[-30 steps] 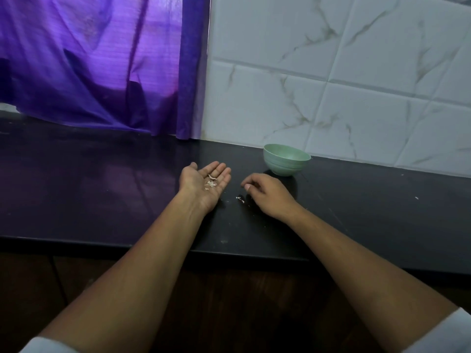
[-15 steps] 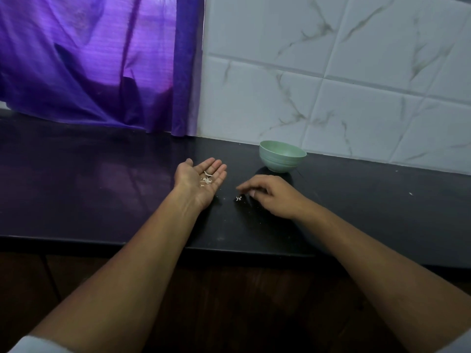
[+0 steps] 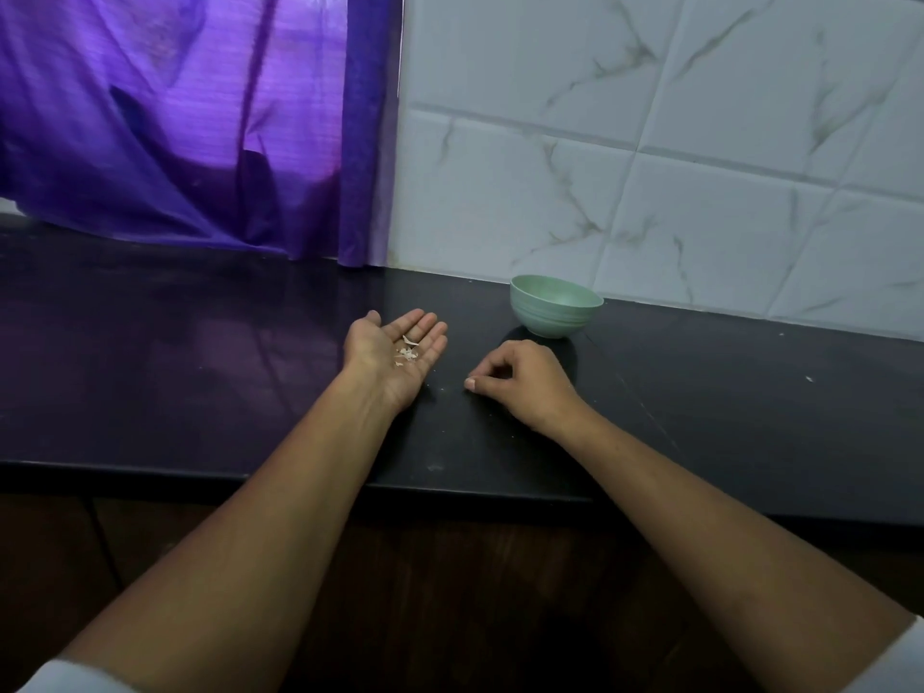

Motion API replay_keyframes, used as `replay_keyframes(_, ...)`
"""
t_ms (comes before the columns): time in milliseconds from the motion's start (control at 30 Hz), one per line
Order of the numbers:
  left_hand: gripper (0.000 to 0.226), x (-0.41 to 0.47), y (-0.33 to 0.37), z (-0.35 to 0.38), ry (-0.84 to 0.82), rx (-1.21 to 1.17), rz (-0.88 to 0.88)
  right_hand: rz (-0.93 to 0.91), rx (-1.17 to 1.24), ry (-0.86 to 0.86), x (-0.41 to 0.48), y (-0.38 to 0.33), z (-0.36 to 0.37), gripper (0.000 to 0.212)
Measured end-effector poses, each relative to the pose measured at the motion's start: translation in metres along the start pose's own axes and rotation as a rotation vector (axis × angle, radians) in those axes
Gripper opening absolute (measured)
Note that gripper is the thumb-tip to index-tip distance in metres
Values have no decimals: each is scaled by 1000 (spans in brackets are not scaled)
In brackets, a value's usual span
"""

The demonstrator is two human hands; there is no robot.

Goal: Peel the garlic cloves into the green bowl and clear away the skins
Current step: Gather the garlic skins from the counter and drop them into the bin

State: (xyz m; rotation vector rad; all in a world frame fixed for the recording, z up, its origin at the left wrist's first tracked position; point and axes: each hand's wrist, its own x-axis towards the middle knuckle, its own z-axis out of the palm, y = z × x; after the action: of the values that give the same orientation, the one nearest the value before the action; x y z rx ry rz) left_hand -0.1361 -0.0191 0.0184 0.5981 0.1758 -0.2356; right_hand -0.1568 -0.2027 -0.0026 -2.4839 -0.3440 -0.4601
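Observation:
My left hand (image 3: 395,355) lies palm up on the black counter (image 3: 200,367) with its fingers straight. Several pale garlic skins (image 3: 407,351) sit in its palm. To the right, my right hand (image 3: 520,382) is palm down with curled fingers, and its thumb and fingertips pinch together on the counter where a small skin scrap lay. The scrap itself is hidden under the fingertips. The green bowl (image 3: 550,317) stands upright just behind the right hand, near the wall. I cannot see what is inside it from here.
A purple curtain (image 3: 175,132) hangs at the back left down to the counter. White marbled wall tiles (image 3: 650,167) run behind the bowl. A few tiny specks (image 3: 809,378) dot the counter at the right. The counter's front edge (image 3: 450,487) crosses under both forearms.
My right hand slid left along the counter and closed its fingertips over the small skin scrap. The left hand stayed palm up with the skins.

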Motion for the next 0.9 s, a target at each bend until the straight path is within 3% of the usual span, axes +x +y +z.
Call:
replay_keyframes(233, 64, -1, -1, -1, -10, 6, 0, -5, -187, 7, 1, -7, 7, 12)
replay_keyframes(367, 64, -1, -1, -1, -17, -5, -6, -65, -356, -113, -3, -16, 1, 16)
replay_keyframes(467, 65, 1, -1, -1, -28, -12, -9, 48, -132, -249, 4, -16, -12, 18)
replay_keyframes(633, 65, 2, -1, -2, -37, -37, -36, 131, 334, -73, 25, -44, -30, 12)
replay_keyframes(900, 66, -1, 0, -2, -49, -93, -48, -25, 159, -124, 62, -86, -17, 16)
